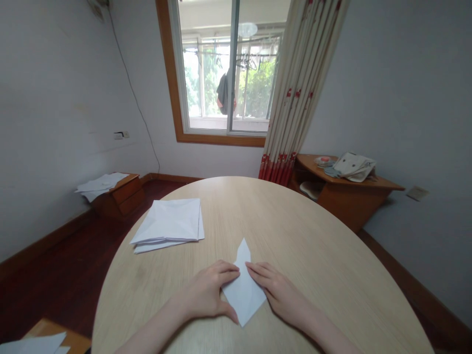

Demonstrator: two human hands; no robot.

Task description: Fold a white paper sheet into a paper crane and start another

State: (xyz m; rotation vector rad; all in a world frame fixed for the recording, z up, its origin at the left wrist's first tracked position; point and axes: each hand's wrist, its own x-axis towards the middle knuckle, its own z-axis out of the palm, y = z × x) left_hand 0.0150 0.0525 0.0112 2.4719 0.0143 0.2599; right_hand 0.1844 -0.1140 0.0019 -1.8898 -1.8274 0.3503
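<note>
Bedroom-like room, white walls, dark red wooden floor. Oval wood-grain table (pixel 295 231), centre of view.

Item 1: folded white paper (pixel 243 290), a pointed kite-like shape lying flat on the table's near edge, between both hands.
Item 2: left hand (pixel 206 290), palm down, fingers together, fingertips and thumb tip against the paper's left side, no visible pinch.
Item 3: right hand (pixel 283 295), palm down, fingers together, lying on the paper's right edge, likewise not pinching.
Item 4: stack of folded white sheets (pixel 167 225), on the table, well left of the hands.
Item 5: loose papers (pixel 101 186), on a low wooden cabinet (pixel 127 196) by the left wall.
Item 6: cloth bag (pixel 354 166), on a wooden corner shelf unit (pixel 350 209) beside a red-patterned curtain (pixel 295 88).
</note>
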